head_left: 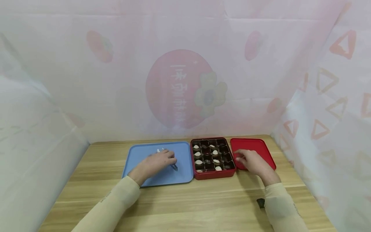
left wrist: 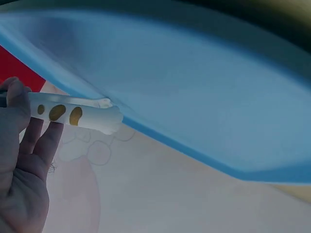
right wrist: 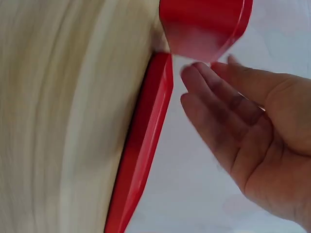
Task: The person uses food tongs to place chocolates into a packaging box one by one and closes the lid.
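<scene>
My left hand (head_left: 156, 163) is over the blue tray (head_left: 181, 172), pinching a pair of small tongs (left wrist: 87, 115) between thumb and fingers. Their white ends carry gold spots and point away from the hand in the left wrist view. Right of the tray sits a red tin (head_left: 214, 175) with a dark divided insert, where white and dark chocolates (head_left: 215, 152) lie in several compartments. Above the red lid (head_left: 267, 154), beside the tin's right wall, my right hand (head_left: 255, 163) holds nothing. Its fingers are loosely bent in the right wrist view, close to the tin.
A small dark object (head_left: 261, 203), its kind unclear, lies on the wooden table (head_left: 203, 206) near the right sleeve. The tray, tin and lid stand side by side along the back edge. White printed sheets (head_left: 130, 80) close off the back and sides.
</scene>
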Action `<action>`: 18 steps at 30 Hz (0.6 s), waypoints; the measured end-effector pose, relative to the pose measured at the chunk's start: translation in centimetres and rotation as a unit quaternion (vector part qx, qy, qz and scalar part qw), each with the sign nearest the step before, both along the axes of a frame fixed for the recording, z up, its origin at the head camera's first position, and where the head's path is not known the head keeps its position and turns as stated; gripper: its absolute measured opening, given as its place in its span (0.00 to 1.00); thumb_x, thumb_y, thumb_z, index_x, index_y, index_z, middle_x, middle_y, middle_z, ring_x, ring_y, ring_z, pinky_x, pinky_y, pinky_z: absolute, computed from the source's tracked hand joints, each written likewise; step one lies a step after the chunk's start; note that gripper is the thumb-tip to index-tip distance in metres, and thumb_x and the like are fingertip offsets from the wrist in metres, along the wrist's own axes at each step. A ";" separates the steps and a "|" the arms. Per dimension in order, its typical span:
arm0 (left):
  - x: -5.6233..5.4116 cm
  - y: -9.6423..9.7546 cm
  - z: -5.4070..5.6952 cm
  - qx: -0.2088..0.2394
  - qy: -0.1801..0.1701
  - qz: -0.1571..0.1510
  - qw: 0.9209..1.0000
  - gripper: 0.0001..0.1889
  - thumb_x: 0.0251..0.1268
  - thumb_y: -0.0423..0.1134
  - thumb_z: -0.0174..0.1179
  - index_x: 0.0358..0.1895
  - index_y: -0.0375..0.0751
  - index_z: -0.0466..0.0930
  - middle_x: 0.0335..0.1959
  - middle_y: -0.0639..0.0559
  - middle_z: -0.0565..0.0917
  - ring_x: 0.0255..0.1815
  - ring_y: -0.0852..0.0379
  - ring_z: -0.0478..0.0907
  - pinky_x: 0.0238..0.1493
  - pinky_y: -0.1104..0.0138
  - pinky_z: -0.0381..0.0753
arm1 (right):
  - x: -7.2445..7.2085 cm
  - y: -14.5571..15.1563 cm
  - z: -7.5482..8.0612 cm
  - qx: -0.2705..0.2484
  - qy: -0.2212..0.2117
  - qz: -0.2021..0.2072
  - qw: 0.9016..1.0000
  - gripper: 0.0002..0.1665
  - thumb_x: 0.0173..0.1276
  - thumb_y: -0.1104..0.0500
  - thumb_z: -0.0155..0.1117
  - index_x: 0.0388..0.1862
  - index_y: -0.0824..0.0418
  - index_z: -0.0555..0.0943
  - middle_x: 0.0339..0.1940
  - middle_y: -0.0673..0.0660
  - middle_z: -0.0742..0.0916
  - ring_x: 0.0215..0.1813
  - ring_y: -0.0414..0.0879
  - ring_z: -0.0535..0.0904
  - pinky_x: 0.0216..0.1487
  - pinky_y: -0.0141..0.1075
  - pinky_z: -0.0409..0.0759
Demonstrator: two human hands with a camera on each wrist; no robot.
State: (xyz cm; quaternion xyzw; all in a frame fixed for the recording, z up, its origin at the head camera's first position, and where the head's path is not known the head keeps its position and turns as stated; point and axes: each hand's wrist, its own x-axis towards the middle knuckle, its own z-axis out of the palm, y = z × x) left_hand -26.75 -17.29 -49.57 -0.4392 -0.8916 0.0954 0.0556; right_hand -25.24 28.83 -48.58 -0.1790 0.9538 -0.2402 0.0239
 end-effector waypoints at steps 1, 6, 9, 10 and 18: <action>-0.1 -0.1 -0.1 -0.001 -0.002 0.000 1.000 0.16 0.81 0.28 0.73 0.60 0.53 0.87 0.57 0.54 0.87 0.58 0.55 0.84 0.59 0.63 0.92 | 0.1 0.3 0.0 0.014 0.009 -0.001 1.000 0.14 0.81 0.67 0.78 0.62 0.69 0.91 0.49 0.61 0.96 0.49 0.54 0.92 0.56 0.56 0.95; -0.4 -0.5 -0.7 0.010 -0.029 -0.001 1.000 0.18 0.77 0.26 0.74 0.62 0.51 0.92 0.59 0.53 0.88 0.60 0.54 0.85 0.63 0.63 0.93 | 0.3 1.2 0.1 0.079 -0.003 0.004 0.997 0.09 0.72 0.69 0.85 0.45 0.63 0.91 0.41 0.57 0.92 0.46 0.52 0.90 0.53 0.54 0.94; -0.5 -0.8 -1.0 0.019 -0.043 -0.002 0.999 0.19 0.77 0.25 0.73 0.63 0.48 0.93 0.62 0.52 0.89 0.64 0.53 0.87 0.68 0.61 0.93 | 0.4 1.4 -0.1 0.093 -0.023 -0.002 0.995 0.10 0.71 0.71 0.85 0.41 0.61 0.89 0.38 0.55 0.91 0.44 0.50 0.86 0.50 0.50 0.92; -0.5 -0.8 -1.1 0.021 -0.046 -0.002 0.999 0.19 0.77 0.24 0.72 0.63 0.48 0.92 0.62 0.52 0.90 0.65 0.52 0.87 0.69 0.60 0.93 | 0.4 1.5 -0.3 0.095 -0.026 -0.007 0.995 0.11 0.71 0.71 0.84 0.39 0.60 0.89 0.38 0.54 0.90 0.43 0.49 0.85 0.49 0.48 0.91; -0.4 -1.2 -1.6 0.043 -0.068 -0.008 0.997 0.17 0.77 0.23 0.71 0.60 0.46 0.93 0.60 0.52 0.90 0.62 0.53 0.87 0.67 0.61 0.93 | 0.6 1.7 -0.8 0.114 -0.036 -0.019 0.993 0.15 0.78 0.71 0.76 0.34 0.56 0.83 0.34 0.51 0.85 0.40 0.46 0.78 0.42 0.41 0.80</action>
